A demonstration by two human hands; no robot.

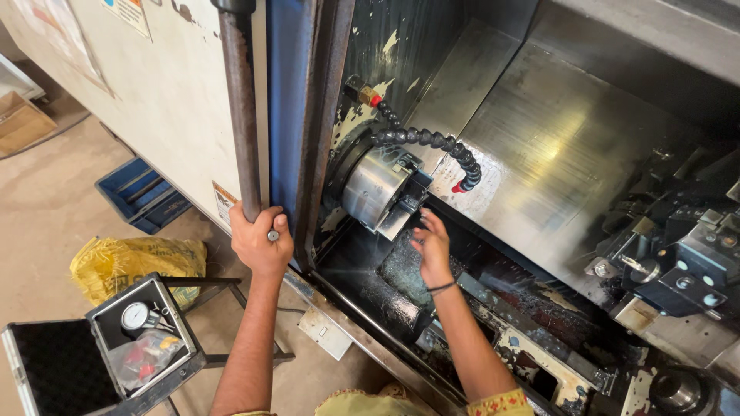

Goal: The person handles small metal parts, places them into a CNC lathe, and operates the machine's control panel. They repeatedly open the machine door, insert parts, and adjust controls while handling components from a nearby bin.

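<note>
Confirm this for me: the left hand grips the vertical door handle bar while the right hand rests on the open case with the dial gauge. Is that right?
Not quite. In the head view the right hand reaches inside the machine, just below the chuck, not on the case. The left hand does grip the bar.

Upper left of frame: two rectangular stickers on the cream machine panel, a faded pale one [58, 35] at the far corner and a white one with blue and orange print [127, 11] at the top edge. Small orange-and-white label [223, 202] just above my left grip [260, 243]. Cardboard box [21, 122] at left edge. Yellow sack [135, 266] lower left.
</note>
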